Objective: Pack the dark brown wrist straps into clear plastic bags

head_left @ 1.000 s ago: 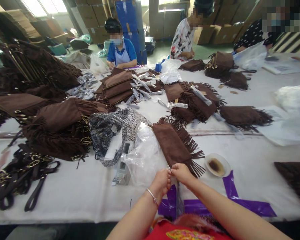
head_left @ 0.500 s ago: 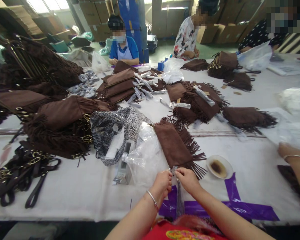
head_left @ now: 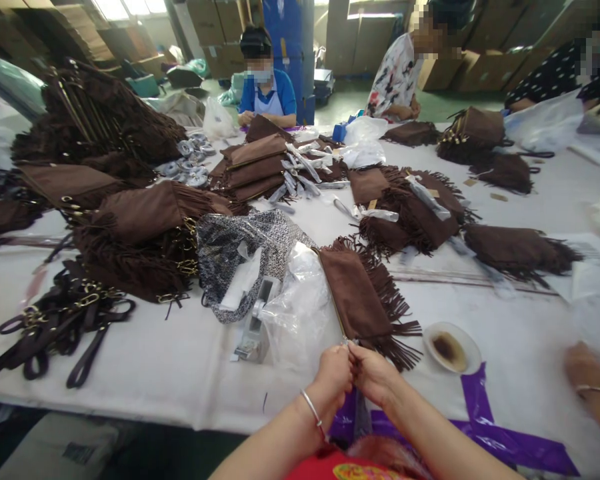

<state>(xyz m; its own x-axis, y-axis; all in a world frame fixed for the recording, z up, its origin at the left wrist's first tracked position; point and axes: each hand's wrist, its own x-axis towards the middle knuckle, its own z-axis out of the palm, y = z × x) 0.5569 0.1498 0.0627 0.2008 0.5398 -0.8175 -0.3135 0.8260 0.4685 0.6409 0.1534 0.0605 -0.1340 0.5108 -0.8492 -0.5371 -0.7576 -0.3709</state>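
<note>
Fingertips pressed together, the left hand [head_left: 334, 375] and right hand [head_left: 375, 375] pinch a small silvery piece [head_left: 345, 341], its kind unclear, at the near corner of the brown, suede-like fringed pouch [head_left: 357, 293] lying on the white-covered table [head_left: 155, 373]. The hands have just drawn together, suggesting closer work there.

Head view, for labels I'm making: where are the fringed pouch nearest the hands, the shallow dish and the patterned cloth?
Fringed pouch [head_left: 357, 293], head view: its smooth brown face.
Shallow dish [head_left: 473, 355], head view: its pale right rim.
Patterned cloth [head_left: 227, 237], head view: its upper left part.
</note>
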